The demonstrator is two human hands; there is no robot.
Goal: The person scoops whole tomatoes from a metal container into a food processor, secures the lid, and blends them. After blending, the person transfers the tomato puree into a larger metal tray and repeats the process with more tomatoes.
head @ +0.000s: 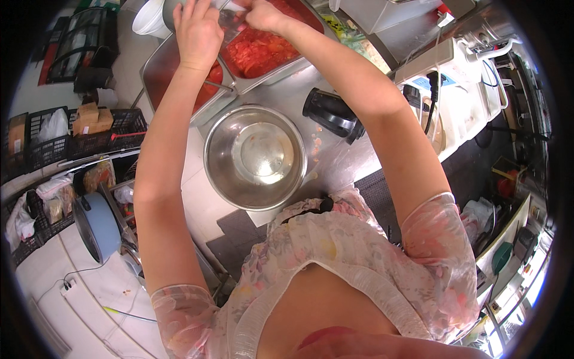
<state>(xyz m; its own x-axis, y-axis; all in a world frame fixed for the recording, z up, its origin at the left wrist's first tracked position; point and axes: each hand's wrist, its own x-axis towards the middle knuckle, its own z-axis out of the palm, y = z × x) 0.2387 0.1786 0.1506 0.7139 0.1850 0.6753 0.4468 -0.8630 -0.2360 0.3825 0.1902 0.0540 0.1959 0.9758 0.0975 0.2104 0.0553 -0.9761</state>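
My left hand [199, 38] is at the top edge of the view, above two steel pans. Its fingers are bent, and what lies under them is hidden. Close by, my right hand [265, 18] has its fingers curled against a clear plastic piece [234, 22] that spans the gap between my hands. Below is a steel pan [264, 80] of chopped red tomato [260, 51]. The other steel pan [150, 74], under my left forearm, holds red liquid and whole tomatoes [215, 74]; a metal handle [219, 85] crosses its rim. Nearer me stands a steel bowl [224, 148].
A black appliance part with a handle [334, 112] lies on the steel table [291, 101], beside small food scraps. A white appliance with cords [430, 67] stands at right. At upper left are a white bucket [150, 20] and a grey metal vessel [169, 11]. Black crates [49, 139] line the left.
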